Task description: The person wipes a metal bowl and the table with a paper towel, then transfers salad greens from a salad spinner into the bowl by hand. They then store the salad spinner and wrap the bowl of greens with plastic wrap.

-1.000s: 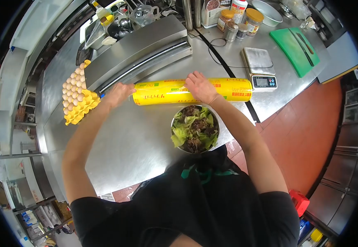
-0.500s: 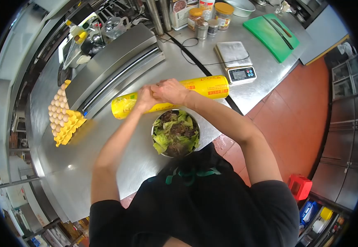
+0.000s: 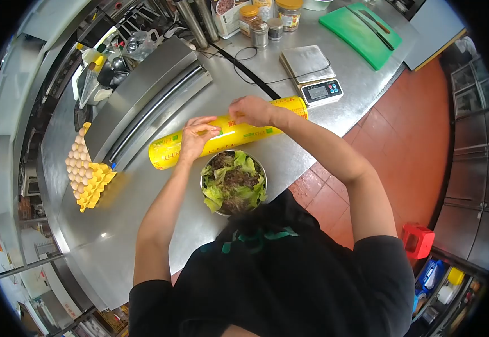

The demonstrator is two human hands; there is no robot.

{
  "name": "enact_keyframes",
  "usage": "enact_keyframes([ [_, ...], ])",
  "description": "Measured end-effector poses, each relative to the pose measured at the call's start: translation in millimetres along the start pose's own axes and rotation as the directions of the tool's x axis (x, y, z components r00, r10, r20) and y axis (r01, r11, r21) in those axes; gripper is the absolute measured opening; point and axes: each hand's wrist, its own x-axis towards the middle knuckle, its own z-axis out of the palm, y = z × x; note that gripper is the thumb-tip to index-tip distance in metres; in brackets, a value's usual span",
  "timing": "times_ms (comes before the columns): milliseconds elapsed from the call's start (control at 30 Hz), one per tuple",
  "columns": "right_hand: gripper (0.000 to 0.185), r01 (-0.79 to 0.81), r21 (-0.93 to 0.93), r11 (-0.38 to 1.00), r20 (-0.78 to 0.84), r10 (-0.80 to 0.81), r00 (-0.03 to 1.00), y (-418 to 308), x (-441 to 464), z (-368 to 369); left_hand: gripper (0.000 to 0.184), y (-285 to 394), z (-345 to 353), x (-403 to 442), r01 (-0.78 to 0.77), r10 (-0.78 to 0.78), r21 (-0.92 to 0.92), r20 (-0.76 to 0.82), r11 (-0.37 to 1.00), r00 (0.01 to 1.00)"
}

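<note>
A long yellow roll of cling film [image 3: 171,149] with red and green print lies across the steel table in front of me. My left hand [image 3: 196,137] is at its middle, thumb and fingers pinched together at the film's surface. Slightly to the right, my right hand [image 3: 254,110] bends over the top of the roll with curled fingers closed at the film. Its fingertips are partly hidden, and the clear film between the hands is hard to make out. Just on my side of the roll stands a round metal bowl [image 3: 266,185] filled with green and dark red lettuce [image 3: 234,182].
A digital scale [image 3: 310,73] stands beyond the roll's right end, a cable across it. Farther right is a green cutting board [image 3: 356,33] with knives. Jars [image 3: 288,14] stand at the back. Eggs in a yellow tray [image 3: 95,182] sit left, beside a steel wrapping unit [image 3: 149,90].
My hands were together on the roll and are now apart, the left lower and the right farther right. The roll's visible print has changed, so it has turned. The view has shifted slightly.
</note>
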Motion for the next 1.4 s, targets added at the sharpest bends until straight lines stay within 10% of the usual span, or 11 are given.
enact_keyframes([
  [133,0.022,-0.141,-0.01,0.99,-0.057,0.14,0.989,-5,6,-5,0.013,-2,0,0,0.0,0.0,0.006,0.011,1.0,1.0],
  [233,0.015,0.078,-0.03,0.997,-0.244,-0.083,0.966,-1,11,1,0.014,-1,0,-4,0.005,-0.005,0.031,0.014,1.0,1.0],
  [433,0.01,0.193,-0.014,0.981,-0.145,-0.193,0.97,0,21,5,0.016,-3,0,-5,-0.007,0.009,0.076,-0.034,0.997,0.999],
  [533,0.009,0.003,0.227,0.974,0.006,-0.004,1.0,-17,11,-17,0.016,-7,-2,0,0.025,-0.024,0.071,-0.023,0.997,0.999],
  [800,0.027,0.003,-0.205,0.979,0.338,0.067,0.939,-39,14,-36,0.014,-8,-7,0,0.058,-0.06,0.084,0.017,0.995,0.998],
  [1133,0.028,0.303,-0.573,0.762,0.346,-0.111,0.932,-36,3,-24,0.014,-9,-7,0,0.054,-0.054,0.027,-0.002,0.998,0.999],
  [1200,0.023,0.157,-0.689,0.707,0.326,0.11,0.939,-34,7,-29,0.013,-9,-6,0,0.084,-0.084,-0.009,-0.01,0.996,0.996],
  [1267,0.02,0.003,-0.928,0.373,0.121,0.295,0.948,-26,2,-42,0.013,-10,-7,-1,0.079,-0.079,0.009,-0.01,0.997,0.997],
  [1400,0.022,-0.087,-0.826,0.557,0.111,0.312,0.944,51,-49,-108,0.013,-6,-9,-3,0.09,-0.09,0.022,-0.014,0.996,0.996],
])
